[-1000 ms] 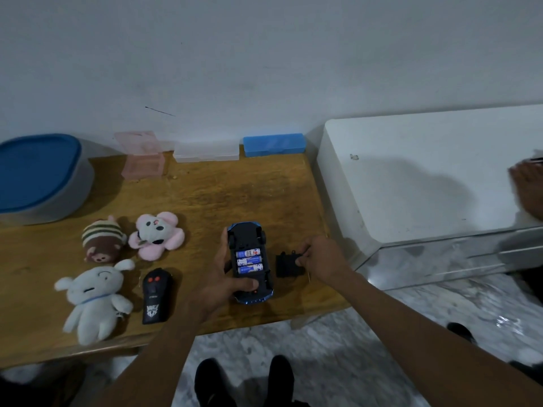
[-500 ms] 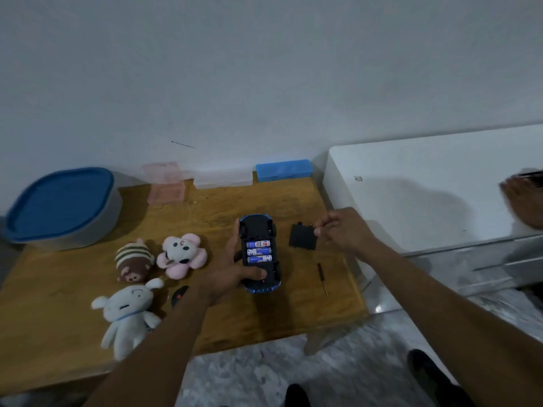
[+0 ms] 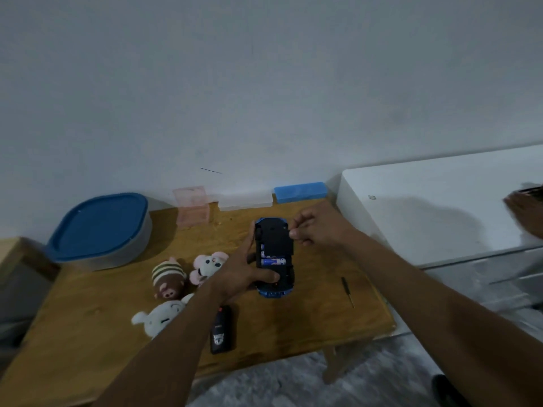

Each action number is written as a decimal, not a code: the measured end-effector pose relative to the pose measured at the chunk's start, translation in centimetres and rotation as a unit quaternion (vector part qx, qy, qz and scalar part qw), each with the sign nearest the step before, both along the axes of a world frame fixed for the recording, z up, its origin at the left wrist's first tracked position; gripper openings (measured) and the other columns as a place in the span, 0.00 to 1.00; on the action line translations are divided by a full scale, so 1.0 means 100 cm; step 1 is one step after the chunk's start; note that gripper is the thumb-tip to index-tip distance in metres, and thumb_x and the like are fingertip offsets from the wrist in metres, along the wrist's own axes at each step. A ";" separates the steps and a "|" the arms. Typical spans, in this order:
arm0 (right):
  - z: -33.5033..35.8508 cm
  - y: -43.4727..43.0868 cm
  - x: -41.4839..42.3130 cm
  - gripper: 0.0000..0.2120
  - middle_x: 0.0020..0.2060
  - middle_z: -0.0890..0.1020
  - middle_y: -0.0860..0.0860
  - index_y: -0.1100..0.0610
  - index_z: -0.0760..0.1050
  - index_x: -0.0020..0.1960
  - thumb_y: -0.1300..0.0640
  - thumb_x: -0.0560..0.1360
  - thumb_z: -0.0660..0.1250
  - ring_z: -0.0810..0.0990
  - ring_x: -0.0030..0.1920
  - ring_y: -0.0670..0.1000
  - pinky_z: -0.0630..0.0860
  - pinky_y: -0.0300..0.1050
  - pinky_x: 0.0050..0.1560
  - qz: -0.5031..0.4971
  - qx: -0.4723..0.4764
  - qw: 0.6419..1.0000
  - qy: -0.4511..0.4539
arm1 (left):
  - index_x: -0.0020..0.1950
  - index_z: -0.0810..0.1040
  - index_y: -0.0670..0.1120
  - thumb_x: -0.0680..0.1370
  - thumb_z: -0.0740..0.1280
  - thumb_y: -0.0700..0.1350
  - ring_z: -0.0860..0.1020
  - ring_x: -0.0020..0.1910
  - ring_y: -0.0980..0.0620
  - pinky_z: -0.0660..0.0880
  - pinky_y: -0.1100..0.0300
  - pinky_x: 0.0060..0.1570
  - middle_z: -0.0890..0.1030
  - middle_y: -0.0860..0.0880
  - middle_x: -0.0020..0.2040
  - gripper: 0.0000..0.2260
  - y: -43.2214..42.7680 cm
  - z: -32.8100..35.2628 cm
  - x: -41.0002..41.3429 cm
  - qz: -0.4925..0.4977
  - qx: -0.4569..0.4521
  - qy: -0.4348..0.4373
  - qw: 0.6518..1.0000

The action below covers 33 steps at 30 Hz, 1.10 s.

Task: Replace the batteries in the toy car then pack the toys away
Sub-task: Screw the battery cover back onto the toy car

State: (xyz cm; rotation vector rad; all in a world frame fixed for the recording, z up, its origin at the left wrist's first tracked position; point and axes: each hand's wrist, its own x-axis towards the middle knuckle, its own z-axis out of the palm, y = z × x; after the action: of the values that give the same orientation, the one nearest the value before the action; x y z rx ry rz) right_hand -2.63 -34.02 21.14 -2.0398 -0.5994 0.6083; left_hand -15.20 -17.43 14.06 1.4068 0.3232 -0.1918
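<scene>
The blue toy car [image 3: 274, 290] lies upside down on the wooden table [image 3: 293, 333]. My left hand [image 3: 244, 271] grips it from the left, thumb across its lower end. My right hand [image 3: 316, 230] pinches the black battery cover [image 3: 274, 240] and holds it over the upper part of the compartment. One blue battery [image 3: 273, 262] still shows below the cover. A black remote [image 3: 221, 333] lies by my left forearm. A striped brown plush [image 3: 169, 279], a pink plush [image 3: 207, 264] and a white plush [image 3: 160, 317] sit to the left.
A small screwdriver [image 3: 347, 292] lies to the right of the car. A grey tub with a blue lid [image 3: 100, 227] stands at the back left. Pink [image 3: 192, 208], clear [image 3: 245, 201] and blue [image 3: 300, 191] boxes line the wall. A white cabinet [image 3: 440, 212] adjoins the table, another person's hand [image 3: 526, 212] on it.
My right hand lifted the black cover off the table and brought it left onto the car's underside, hiding most of the batteries. The view tilted upward.
</scene>
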 end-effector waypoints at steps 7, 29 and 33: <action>-0.004 0.012 -0.014 0.03 0.39 0.84 0.57 0.62 0.81 0.45 0.65 0.71 0.73 0.82 0.35 0.48 0.81 0.38 0.38 0.001 -0.005 1.000 -0.011 | 0.75 0.48 0.68 0.68 0.73 0.26 0.79 0.60 0.41 0.77 0.41 0.56 0.75 0.43 0.66 0.55 0.008 0.000 -0.012 0.003 -0.010 -0.004 1.000; -0.003 0.023 -0.017 0.05 0.36 0.83 0.49 0.53 0.80 0.40 0.61 0.71 0.73 0.83 0.40 0.48 0.83 0.45 0.45 0.027 -0.077 0.994 -0.073 | 0.74 0.50 0.71 0.58 0.81 0.33 0.79 0.58 0.41 0.77 0.37 0.55 0.78 0.45 0.64 0.60 0.013 -0.003 -0.007 0.025 0.005 -0.014 1.000; 0.007 0.025 -0.019 0.03 0.34 0.80 0.43 0.50 0.82 0.38 0.56 0.69 0.74 0.80 0.40 0.44 0.78 0.39 0.43 0.010 -0.096 0.985 -0.146 | 0.73 0.51 0.70 0.63 0.77 0.30 0.79 0.58 0.42 0.80 0.46 0.49 0.78 0.46 0.63 0.56 0.008 0.010 -0.005 0.035 0.036 -0.036 0.998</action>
State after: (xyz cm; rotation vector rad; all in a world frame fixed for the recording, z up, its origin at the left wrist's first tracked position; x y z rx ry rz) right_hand -4.53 -31.54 21.88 -2.3302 -0.7561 0.3923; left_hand -15.72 -16.59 15.04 1.4677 0.3232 -0.0720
